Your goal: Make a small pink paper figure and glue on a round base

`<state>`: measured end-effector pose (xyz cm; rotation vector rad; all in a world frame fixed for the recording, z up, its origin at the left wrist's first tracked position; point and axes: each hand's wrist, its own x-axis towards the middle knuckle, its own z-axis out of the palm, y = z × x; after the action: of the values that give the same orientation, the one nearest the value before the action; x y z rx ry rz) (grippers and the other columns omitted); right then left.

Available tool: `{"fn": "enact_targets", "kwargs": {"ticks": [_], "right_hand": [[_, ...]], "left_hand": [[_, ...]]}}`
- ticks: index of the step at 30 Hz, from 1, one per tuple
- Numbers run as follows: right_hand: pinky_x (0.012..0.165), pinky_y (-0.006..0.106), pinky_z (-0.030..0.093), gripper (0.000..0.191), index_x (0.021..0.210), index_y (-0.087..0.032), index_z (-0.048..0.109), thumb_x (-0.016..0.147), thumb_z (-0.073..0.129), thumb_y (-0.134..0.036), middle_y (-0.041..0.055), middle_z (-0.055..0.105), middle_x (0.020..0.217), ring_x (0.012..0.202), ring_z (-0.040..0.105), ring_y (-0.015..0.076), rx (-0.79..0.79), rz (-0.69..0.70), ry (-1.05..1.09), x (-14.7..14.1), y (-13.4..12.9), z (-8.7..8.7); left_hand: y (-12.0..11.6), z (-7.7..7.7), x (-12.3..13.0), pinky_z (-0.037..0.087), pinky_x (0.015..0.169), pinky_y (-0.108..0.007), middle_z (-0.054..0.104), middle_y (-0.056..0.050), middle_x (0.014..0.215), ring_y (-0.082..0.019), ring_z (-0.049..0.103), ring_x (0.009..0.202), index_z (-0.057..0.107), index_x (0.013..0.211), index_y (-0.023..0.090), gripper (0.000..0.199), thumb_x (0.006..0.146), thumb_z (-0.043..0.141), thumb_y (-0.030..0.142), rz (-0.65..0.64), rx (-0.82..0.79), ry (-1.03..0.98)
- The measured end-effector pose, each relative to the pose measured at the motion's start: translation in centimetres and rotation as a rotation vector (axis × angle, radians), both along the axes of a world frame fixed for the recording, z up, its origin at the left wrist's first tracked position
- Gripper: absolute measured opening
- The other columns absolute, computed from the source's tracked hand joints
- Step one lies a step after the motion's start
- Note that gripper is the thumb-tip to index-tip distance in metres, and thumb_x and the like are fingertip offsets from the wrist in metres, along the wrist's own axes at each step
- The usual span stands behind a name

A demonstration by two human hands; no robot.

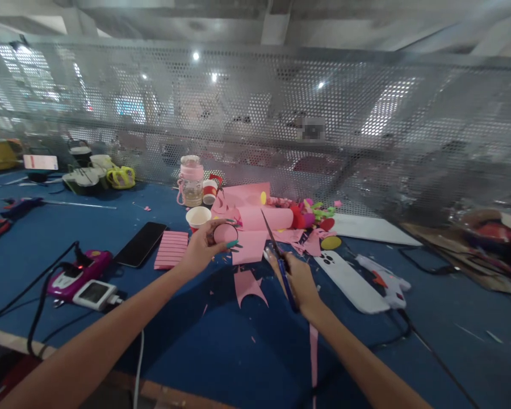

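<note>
My left hand (207, 247), with green nails, pinches a round pink paper disc (225, 233) with a dark rim between thumb and fingers. My right hand (300, 281) is wrapped around a pair of scissors (283, 271) with dark blue handles. The blades point up and away, to the right of the disc and apart from it. Beyond both hands lie a pink paper roll (267, 218) and loose pink sheets. A pink paper scrap (247, 287) with a curved cut-out rests on the table between my forearms.
A paper cup (198, 216) and a pink-lidded bottle (191, 183) stand behind my left hand. To the left are a black phone (141, 244), a pink card stack (171, 250) and a purple power strip (82, 274). A white glue gun (385, 279) with cable lies right.
</note>
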<state>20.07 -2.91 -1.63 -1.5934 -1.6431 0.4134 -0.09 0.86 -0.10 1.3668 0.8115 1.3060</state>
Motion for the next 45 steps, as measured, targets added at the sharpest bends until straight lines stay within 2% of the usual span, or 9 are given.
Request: {"fn": "enact_targets", "kwargs": {"ticks": [4, 10, 19, 26, 30, 33, 37, 41, 45], "right_hand": [[0.049, 0.028, 0.036, 0.051, 0.057, -0.023, 0.043, 0.074, 0.029, -0.070, 0.0050, 0.055, 0.050, 0.049, 0.054, 0.0200, -0.004, 0.018, 0.015, -0.2, -0.3, 0.2], [0.053, 0.030, 0.038, 0.051, 0.065, -0.022, 0.046, 0.076, 0.025, -0.067, 0.0080, 0.059, 0.057, 0.055, 0.058, 0.0227, -0.060, 0.010, -0.045, -0.2, -0.4, 0.1], [0.062, 0.029, 0.040, 0.035, 0.096, -0.012, 0.060, 0.088, 0.037, -0.037, 0.0153, 0.067, 0.090, 0.087, 0.064, 0.0270, -0.336, -0.283, -0.466, 0.4, 0.2, 1.6], [0.073, 0.035, 0.045, 0.041, 0.104, -0.004, 0.059, 0.086, 0.041, -0.037, 0.0226, 0.066, 0.097, 0.093, 0.063, 0.0307, -0.429, -0.382, -0.528, 1.6, 0.9, 1.5], [0.073, 0.036, 0.046, 0.043, 0.103, -0.002, 0.061, 0.085, 0.043, -0.036, 0.0242, 0.065, 0.097, 0.094, 0.063, 0.0315, -0.455, -0.400, -0.525, 2.2, 1.0, 1.5], [0.073, 0.035, 0.047, 0.041, 0.101, -0.002, 0.062, 0.084, 0.045, -0.034, 0.0240, 0.065, 0.098, 0.095, 0.063, 0.0315, -0.453, -0.396, -0.517, 2.6, 1.1, 1.5], [0.073, 0.036, 0.047, 0.037, 0.097, 0.000, 0.063, 0.082, 0.049, -0.030, 0.0252, 0.065, 0.092, 0.093, 0.062, 0.0321, -0.342, -0.381, -0.576, 2.9, 1.5, 0.9], [0.071, 0.039, 0.046, 0.033, 0.093, 0.001, 0.062, 0.079, 0.052, -0.027, 0.0265, 0.063, 0.086, 0.087, 0.062, 0.0335, -0.212, -0.401, -0.645, 2.9, 1.8, -0.4], [0.072, 0.047, 0.044, 0.028, 0.091, -0.001, 0.059, 0.076, 0.052, -0.024, 0.0285, 0.059, 0.087, 0.086, 0.057, 0.0379, -0.010, -0.431, -0.705, 2.6, 1.7, -1.3]], "left_hand": [[-0.1, -0.3, 0.2, 0.056, 0.061, -0.025, 0.062, -0.009, 0.107, -0.015, 0.067, 0.072, 0.050, 0.107, 0.016, 0.056, 0.058, 0.075, 0.023, 0.027, -0.035, -0.038], [-0.3, -0.2, 0.4, 0.057, 0.064, -0.029, 0.065, -0.008, 0.098, -0.018, 0.068, 0.072, 0.043, 0.112, 0.015, 0.063, 0.059, 0.076, 0.025, 0.037, -0.086, -0.108], [0.0, -0.5, 0.5, 0.057, 0.063, -0.028, 0.069, -0.006, 0.090, -0.021, 0.069, 0.077, 0.052, 0.100, 0.014, 0.050, 0.059, 0.078, 0.023, 0.013, -0.209, -0.267], [0.3, -0.3, 0.3, 0.056, 0.062, -0.026, 0.069, -0.003, 0.079, -0.018, 0.068, 0.074, 0.056, 0.094, 0.014, 0.034, 0.065, 0.074, 0.015, 0.015, -0.261, -0.261], [0.4, -0.7, 0.3, 0.056, 0.057, -0.028, 0.069, -0.004, 0.085, -0.019, 0.068, 0.070, 0.055, 0.097, 0.014, 0.040, 0.062, 0.075, 0.019, 0.009, -0.261, -0.227], [0.4, -1.0, 0.3, 0.055, 0.053, -0.027, 0.068, -0.004, 0.083, -0.018, 0.067, 0.063, 0.053, 0.098, 0.015, 0.043, 0.062, 0.075, 0.024, 0.013, -0.259, -0.145], [0.0, -1.3, 0.4, 0.047, 0.039, -0.022, 0.063, 0.002, 0.064, -0.011, 0.057, 0.038, 0.051, 0.098, 0.015, 0.039, 0.068, 0.069, 0.031, -0.029, -0.218, 0.116], [-1.0, -1.5, 0.6, 0.036, 0.032, -0.017, 0.057, 0.005, 0.055, -0.007, 0.047, 0.031, 0.055, 0.099, 0.015, 0.033, 0.075, 0.060, 0.037, -0.229, -0.154, 0.453], [-1.9, -1.4, 0.6, 0.042, 0.050, -0.018, 0.066, -0.002, 0.073, -0.009, 0.057, 0.055, 0.065, 0.095, 0.014, 0.024, 0.079, 0.057, 0.031, -0.519, 0.112, 0.692]]}}
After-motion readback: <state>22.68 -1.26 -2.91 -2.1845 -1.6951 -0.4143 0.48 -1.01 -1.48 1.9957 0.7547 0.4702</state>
